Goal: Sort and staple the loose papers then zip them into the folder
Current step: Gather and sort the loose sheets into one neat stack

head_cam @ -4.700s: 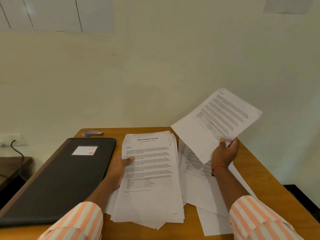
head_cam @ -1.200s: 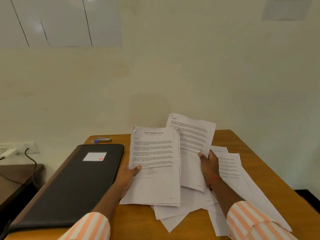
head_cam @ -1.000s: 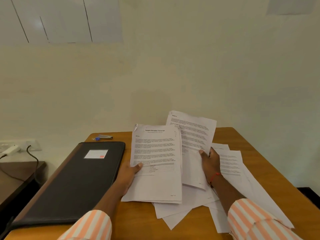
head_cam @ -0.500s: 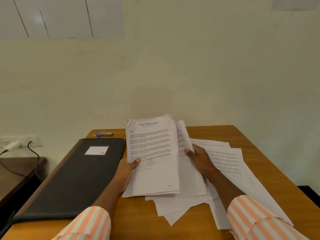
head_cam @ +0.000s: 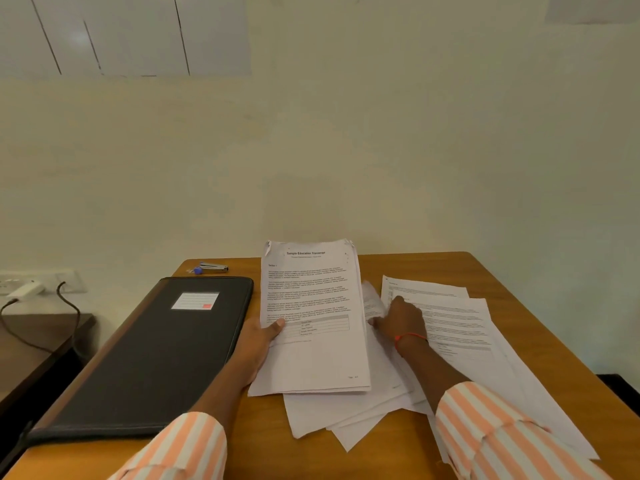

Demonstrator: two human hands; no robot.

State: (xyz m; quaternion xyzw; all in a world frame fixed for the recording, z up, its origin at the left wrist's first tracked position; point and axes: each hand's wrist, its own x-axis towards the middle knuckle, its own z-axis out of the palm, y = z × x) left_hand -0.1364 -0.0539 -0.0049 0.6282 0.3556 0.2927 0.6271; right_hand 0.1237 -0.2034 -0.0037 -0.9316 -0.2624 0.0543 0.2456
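— Since half a second ago, the sheet the right hand (head_cam: 398, 318) was feeding in has slid nearly out of sight behind the stack of white printed pages (head_cam: 311, 306). That hand has dropped to the stack's edge, on the side away from the flat black zipped folder (head_cam: 156, 351).

— What is each hand doing?

— The left hand (head_cam: 258, 344), just beside the folder, grips the stack with its thumb on the top page and its fingers underneath. The stack's far end is tipped up off the brown wooden table (head_cam: 433, 265). The right hand shows its back, fingers reaching toward a curled page edge. Whether it pinches that page or only pushes it, I cannot tell.

— What remains?

— White loose sheets (head_cam: 450, 317) lie fanned on the table, farther from the folder than the stack, and more poke out beneath it. Sorting looks unfinished to me.

— Which hand takes the next one?

— The right, I'd judge. The loose sheets lie just beyond it on the side away from the folder, and its forearm rests over them. Their long axis runs from the person toward the wall, slightly skewed. The small silver stapler with a blue end (head_cam: 213, 268) waits past the folder's far edge, nearer the left hand.
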